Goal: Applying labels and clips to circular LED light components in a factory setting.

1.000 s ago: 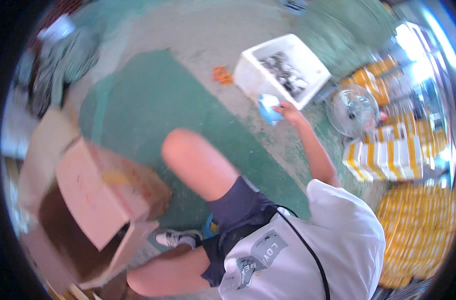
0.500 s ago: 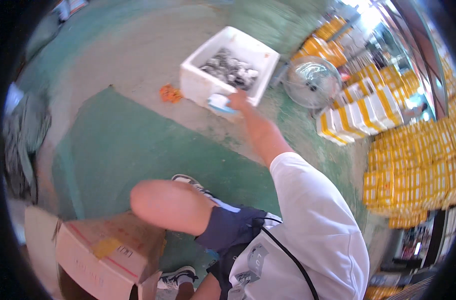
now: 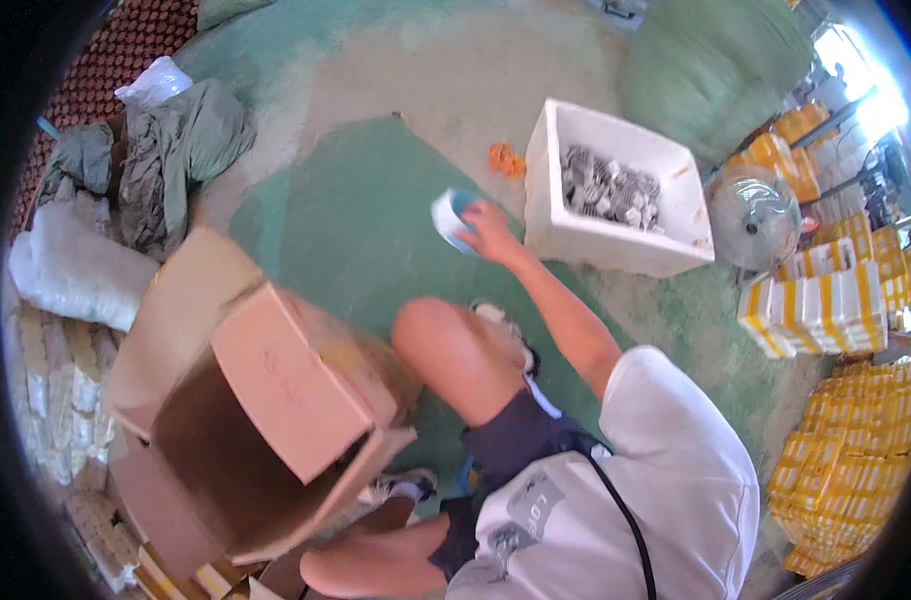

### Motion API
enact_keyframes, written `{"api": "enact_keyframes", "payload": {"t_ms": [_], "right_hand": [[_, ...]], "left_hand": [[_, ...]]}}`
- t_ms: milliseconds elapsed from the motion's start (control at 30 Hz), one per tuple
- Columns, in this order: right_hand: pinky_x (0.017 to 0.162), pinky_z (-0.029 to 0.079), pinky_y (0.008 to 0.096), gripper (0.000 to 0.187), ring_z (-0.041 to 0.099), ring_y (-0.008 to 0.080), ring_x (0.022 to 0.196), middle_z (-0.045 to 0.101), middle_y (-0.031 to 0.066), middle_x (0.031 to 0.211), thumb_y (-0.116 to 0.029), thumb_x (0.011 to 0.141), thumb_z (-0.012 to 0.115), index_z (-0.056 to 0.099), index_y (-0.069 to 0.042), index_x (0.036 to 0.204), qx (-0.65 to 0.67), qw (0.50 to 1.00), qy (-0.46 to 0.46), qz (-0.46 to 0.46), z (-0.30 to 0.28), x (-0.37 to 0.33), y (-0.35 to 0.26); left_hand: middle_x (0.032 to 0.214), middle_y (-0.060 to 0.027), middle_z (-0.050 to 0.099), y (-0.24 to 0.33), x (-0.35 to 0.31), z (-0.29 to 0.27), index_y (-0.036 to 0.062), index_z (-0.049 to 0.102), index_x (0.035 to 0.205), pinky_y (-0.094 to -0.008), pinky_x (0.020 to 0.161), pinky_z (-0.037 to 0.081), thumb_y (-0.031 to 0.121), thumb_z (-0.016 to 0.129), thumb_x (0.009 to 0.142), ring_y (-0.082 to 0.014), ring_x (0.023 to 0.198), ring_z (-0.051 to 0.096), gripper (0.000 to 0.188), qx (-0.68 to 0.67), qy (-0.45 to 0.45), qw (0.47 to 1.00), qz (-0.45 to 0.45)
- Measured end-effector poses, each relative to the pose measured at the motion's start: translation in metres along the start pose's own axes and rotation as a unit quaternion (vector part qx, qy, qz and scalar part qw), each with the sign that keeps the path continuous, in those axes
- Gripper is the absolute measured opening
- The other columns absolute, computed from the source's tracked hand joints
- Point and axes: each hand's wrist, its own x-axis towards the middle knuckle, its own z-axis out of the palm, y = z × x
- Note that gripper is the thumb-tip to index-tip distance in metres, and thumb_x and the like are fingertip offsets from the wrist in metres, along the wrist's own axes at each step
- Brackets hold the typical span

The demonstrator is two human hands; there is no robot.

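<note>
My right hand (image 3: 490, 232) is closed on a small white-and-blue object (image 3: 445, 215), blurred by motion; it looks like a short roll or cup, but I cannot tell its kind. The hand is over the green floor, between a white foam box (image 3: 615, 250) and a large cardboard box (image 3: 295, 380). In the foam box lie several small grey-and-white striped pieces (image 3: 605, 190). The cardboard box stands with its flaps spread, and its inside is dark. My left hand does not show.
An orange tangle (image 3: 505, 160) lies beside the foam box, and a round fan (image 3: 753, 222) stands to its right. Yellow-taped white boxes (image 3: 845, 460) are stacked at the right. Green sacks (image 3: 210, 130) and a bubble-wrap bundle (image 3: 75, 265) lie at the left.
My right hand has moved left, away from the foam box's near side, carrying the white-and-blue object. The view has swung left, showing more of the cardboard box and its opening.
</note>
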Motion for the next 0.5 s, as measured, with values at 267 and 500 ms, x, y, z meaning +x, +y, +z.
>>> {"api": "enact_keyframes", "payload": {"t_ms": [267, 500], "right_hand": [[0.113, 0.032, 0.0529, 0.032, 0.04, 0.042, 0.138, 0.044, 0.0208, 0.149, -0.035, 0.08, 0.082, 0.078, -0.013, 0.103, -0.061, 0.997, -0.005, -0.036, -0.078, -0.04, 0.03], [0.121, 0.021, 0.0554, 0.038, 0.029, 0.0484, 0.145, 0.037, 0.0271, 0.155, -0.041, 0.077, 0.082, 0.078, -0.018, 0.108, -0.248, 0.932, -0.256, 0.064, -0.151, -0.056, 0.158]], "left_hand": [[0.111, -0.0067, 0.072, -0.029, -0.018, -0.052, 0.0086, 0.068, 0.115, -0.0398, 0.084, 0.053, 0.034, 0.059, 0.095, -0.0195, 0.096, 0.066, 0.033, -0.019, 0.034, 0.998, 0.041], [0.111, -0.0064, 0.072, -0.048, -0.024, -0.041, 0.0089, 0.067, 0.115, -0.0396, 0.084, 0.053, 0.035, 0.059, 0.095, -0.0192, 0.096, 0.066, 0.034, -0.034, 0.037, 0.998, 0.026]]}}
